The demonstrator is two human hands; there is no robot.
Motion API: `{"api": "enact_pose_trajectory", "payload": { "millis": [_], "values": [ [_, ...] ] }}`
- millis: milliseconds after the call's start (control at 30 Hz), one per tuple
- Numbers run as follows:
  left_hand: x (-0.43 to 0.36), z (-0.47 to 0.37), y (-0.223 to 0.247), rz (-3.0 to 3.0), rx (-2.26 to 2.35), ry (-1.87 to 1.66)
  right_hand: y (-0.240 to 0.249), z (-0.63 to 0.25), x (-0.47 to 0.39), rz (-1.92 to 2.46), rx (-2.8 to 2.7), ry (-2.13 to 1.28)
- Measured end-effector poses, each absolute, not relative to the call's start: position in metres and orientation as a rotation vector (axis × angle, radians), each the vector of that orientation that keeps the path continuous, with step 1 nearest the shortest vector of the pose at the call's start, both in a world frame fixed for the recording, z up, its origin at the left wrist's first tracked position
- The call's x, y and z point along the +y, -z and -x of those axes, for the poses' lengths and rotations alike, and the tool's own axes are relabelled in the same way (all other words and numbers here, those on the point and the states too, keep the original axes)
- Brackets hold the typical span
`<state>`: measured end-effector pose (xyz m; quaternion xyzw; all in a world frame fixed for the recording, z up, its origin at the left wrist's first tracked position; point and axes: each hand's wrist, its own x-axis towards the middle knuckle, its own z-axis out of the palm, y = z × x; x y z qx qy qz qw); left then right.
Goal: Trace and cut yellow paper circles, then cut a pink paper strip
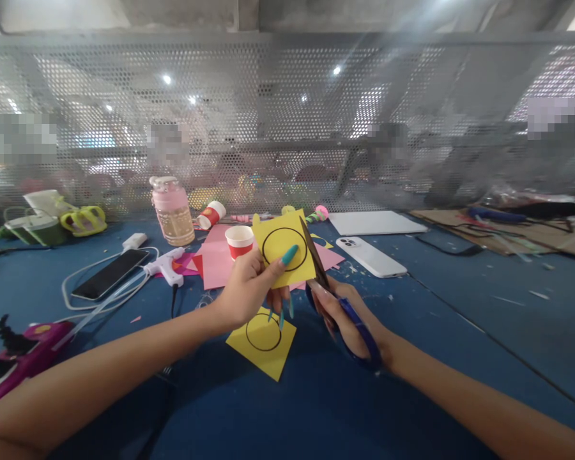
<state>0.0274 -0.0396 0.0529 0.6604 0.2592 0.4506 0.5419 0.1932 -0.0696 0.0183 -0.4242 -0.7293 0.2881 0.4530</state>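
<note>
Your left hand [246, 287] pinches a yellow paper square [283, 250] with a drawn circle above the blue table [412, 358]; at its 3 o'clock, your right hand [347, 319] grips blue-handled scissors [322, 275], blades at the edge. A loose pinch could let the cut wander off the line, perhaps.

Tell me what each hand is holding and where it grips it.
The left hand pinches the yellow paper square at its lower left edge, thumb on the drawn circle. The right hand holds the scissors by their blue handles.
</note>
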Motion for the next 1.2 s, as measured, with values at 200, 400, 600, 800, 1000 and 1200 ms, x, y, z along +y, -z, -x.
{"api": "enact_pose_trajectory", "payload": {
  "millis": [200, 400, 600, 800, 1000, 1200],
  "values": [
    [-0.0406, -0.0274, -0.0545, -1.566, 0.606, -1.054, -0.0185, -0.194, -0.0697, 1.047, -1.825, -0.692],
    [-0.0414, -0.0291, -0.053, -1.518, 0.623, -1.064, -0.0182, -0.194, -0.0708, 1.027, -1.84, -0.666],
    [-0.0426, -0.0298, -0.0521, -1.492, 0.611, -1.061, -0.0191, -0.1947, -0.0705, 1.023, -1.844, -0.657],
    [-0.0428, -0.03, -0.0523, -1.501, 0.612, -1.043, -0.0195, -0.1938, -0.0708, 1.023, -1.845, -0.635],
    [-0.042, -0.0296, -0.0514, -1.523, 0.641, -1.035, -0.02, -0.193, -0.0705, 1.04, -1.83, -0.662],
    [-0.0419, -0.0288, -0.0536, -1.552, 0.677, -1.052, -0.0157, -0.1956, -0.0691, 1.042, -1.832, -0.692]
  ]
}}
